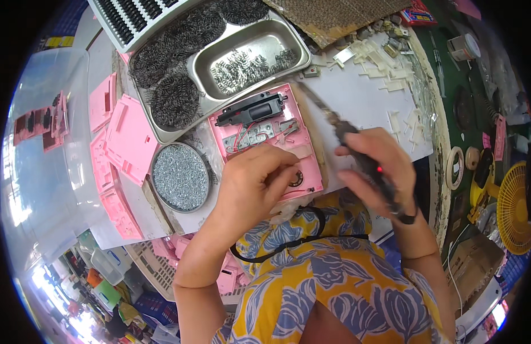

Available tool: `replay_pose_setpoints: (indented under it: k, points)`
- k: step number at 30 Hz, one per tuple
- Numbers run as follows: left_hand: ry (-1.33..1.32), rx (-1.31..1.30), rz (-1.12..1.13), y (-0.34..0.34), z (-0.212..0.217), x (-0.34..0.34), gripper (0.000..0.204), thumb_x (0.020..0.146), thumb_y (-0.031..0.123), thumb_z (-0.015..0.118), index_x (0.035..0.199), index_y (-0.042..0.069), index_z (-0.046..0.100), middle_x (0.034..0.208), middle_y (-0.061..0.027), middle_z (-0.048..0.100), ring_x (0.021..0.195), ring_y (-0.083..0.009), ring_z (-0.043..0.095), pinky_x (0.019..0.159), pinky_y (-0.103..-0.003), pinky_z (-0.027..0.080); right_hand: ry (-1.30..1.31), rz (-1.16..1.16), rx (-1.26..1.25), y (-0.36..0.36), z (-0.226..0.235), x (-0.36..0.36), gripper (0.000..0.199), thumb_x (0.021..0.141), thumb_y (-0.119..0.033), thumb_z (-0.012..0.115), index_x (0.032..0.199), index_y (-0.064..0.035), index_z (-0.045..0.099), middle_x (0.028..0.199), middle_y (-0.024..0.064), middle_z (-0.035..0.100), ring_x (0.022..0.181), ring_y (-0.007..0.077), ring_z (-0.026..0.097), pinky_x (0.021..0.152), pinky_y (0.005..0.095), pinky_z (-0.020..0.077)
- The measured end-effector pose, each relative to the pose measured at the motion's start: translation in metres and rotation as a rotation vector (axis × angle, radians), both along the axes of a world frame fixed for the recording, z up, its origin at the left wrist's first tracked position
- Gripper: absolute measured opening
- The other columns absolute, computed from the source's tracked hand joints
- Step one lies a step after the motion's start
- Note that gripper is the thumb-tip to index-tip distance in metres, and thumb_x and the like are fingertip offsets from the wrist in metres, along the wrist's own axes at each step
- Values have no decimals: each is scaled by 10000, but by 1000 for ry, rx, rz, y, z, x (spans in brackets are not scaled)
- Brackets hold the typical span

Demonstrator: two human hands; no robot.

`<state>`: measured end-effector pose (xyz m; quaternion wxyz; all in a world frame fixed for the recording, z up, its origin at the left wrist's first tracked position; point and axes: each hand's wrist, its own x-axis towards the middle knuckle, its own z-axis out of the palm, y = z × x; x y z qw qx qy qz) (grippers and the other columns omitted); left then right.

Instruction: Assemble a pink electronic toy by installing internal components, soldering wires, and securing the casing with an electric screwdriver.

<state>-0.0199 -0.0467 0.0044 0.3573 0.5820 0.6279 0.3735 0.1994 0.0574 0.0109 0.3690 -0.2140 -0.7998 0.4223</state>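
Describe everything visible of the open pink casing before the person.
The pink casing looks like plastic: a shallow, roughly rectangular tray with raised walls, lying open side up, slightly turned. It holds a black mechanism at its far end, a silvery metal plate, red wires and a dark ring nearer the person. The left hand reaches over its near left part; contact is unclear.

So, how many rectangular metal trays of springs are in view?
2: a large tray holding dark springs, and, inside it, a smaller tray holding silver springs.
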Motion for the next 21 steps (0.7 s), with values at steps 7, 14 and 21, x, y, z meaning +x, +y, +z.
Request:
replay_pose_setpoints:
  k: [7,14,21]
  points:
    - [-151,-82,59,-2,-2,-2,88,842,-7,747,906,-12,687,802,-99,677,614,-175,656,569,-298,521,-2,46,4,-10,-22,-41,590,762,63,769,1315,-100,645,1074,101,662,901,253,683,724,321,562]
    - [-116,-45,87,-3,-9,1,113,837,16,769,895,-14,677,791,-122,681,626,-211,675,571,-323,527,15,43,-21,-11,-20,-49,578,762,82,759,1305,-74,635,1059,107,676,885,260,674,730,319,553]
    - [-128,-54,85,-5,-9,-2,121,840,27,778,895,-11,677,770,-118,677,613,-219,669,571,-320,525,11,54,-24,-12,-20,-49,602,748,96,744,1314,-68,624,1031,125,660,844,274,651,725,334,542]
